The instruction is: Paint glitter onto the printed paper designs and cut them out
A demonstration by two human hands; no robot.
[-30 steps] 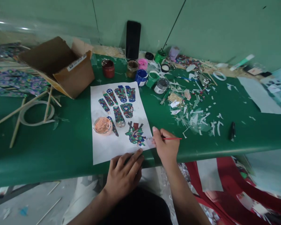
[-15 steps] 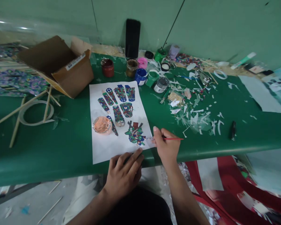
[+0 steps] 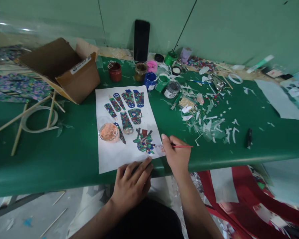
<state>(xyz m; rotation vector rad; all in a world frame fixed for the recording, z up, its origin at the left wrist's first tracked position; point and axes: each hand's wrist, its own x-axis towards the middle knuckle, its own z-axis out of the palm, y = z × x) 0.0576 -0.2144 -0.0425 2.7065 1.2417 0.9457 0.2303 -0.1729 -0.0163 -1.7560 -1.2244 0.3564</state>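
Observation:
My right hand (image 3: pixel 177 151) pinches a thin red paintbrush (image 3: pixel 183 146), its tip at the right side of a colourful painted figure piece (image 3: pixel 144 141). This piece lies at the lower right of a white paper sheet (image 3: pixel 108 162). With fingers stretched out, my left hand (image 3: pixel 134 177) rests on the sheet's lower edge, one fingertip just below the figure. Several painted parts, such as a tapered one (image 3: pixel 134 116), lie higher on the paper. An open jar of peach paint (image 3: pixel 109 132) stands at the sheet's left and partly covers one part.
A cardboard box (image 3: pixel 77 79), a tape roll (image 3: pixel 27 124) and wooden sticks (image 3: pixel 18 132) are on the left. Behind the sheet stand paint jars, including a blue one (image 3: pixel 150 80), and a black phone (image 3: pixel 141 39). Plastic scraps (image 3: pixel 211 127) litter the right of the green table (image 3: pixel 64 159).
The brush in my right hand has shifted very slightly left, its tip still by the figure. My left hand stays in place.

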